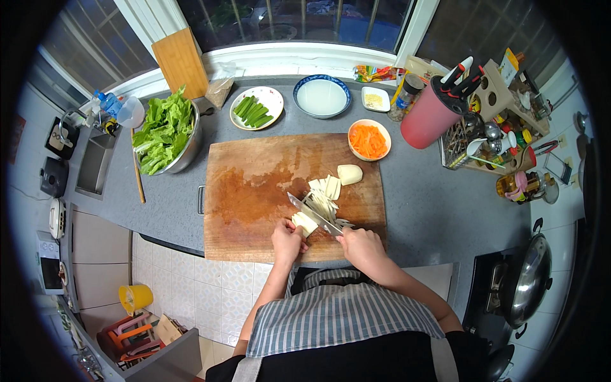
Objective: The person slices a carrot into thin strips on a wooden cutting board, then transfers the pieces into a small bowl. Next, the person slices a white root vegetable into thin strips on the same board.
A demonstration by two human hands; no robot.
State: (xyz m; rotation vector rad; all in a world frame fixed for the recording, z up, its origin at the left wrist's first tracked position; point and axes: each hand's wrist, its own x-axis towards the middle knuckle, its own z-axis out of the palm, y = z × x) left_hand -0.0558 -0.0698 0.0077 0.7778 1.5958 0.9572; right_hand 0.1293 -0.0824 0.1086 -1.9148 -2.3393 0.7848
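My right hand (361,247) is closed round the handle of a kitchen knife (313,213), whose wide blade points to the far left. Beside the blade, my left hand (289,239) has its fingers bent against a stack of pale vegetable slices (305,223), pressing it to the wooden cutting board (235,235). On the blade's other side lie thin pale strips (323,204) and a few wider slices (331,186). An uncut cream-coloured chunk (350,174) rests behind them. Wet patches darken the board's left half.
Along the back stand a steel bowl (191,143) of lettuce, a plate (275,100) with green pieces, a blue-rimmed bowl (323,97) of cloudy liquid and a small dish (375,99). Shredded carrot (368,141) fills a bowl. A red knife block (433,114) is right; a wok (531,280) sits lower right.
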